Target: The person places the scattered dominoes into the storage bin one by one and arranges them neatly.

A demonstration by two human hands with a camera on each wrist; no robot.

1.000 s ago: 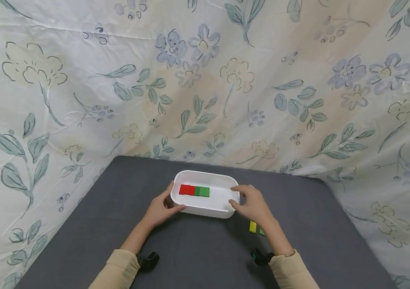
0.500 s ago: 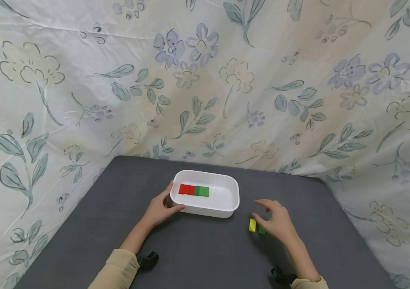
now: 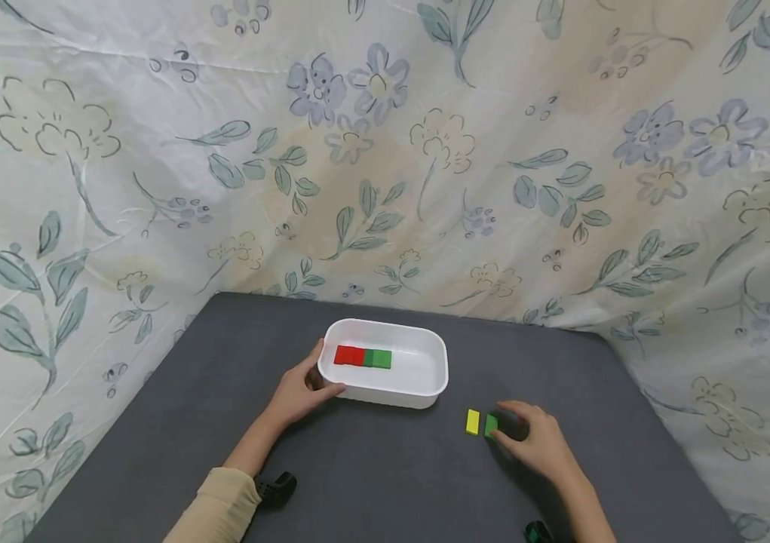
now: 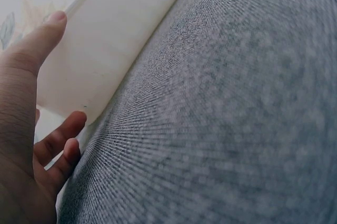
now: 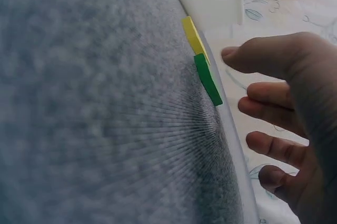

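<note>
A white rectangular tub [image 3: 418, 373] stands on the dark table. Inside it, toward the left, red blocks [image 3: 348, 355] and green blocks [image 3: 378, 358] lie in one row. My left hand [image 3: 298, 394] holds the tub's near left corner, thumb along the front wall and fingers at the left end. Right of the tub, a yellow block [image 3: 472, 422] and a green block [image 3: 490, 426] lie side by side on the table. My right hand [image 3: 539, 441] hovers at the green block, thumb and fingers apart; in the right wrist view the fingertips [image 5: 230, 56] stand clear of it.
The dark grey table [image 3: 371, 483] runs back to a floral curtain [image 3: 385, 188] that hangs behind and at both sides. Dark wrist bands [image 3: 278, 490] sit on both forearms.
My right hand has left the tub's right end and moved right and nearer, over to the loose green block. The left hand keeps its place at the tub.
</note>
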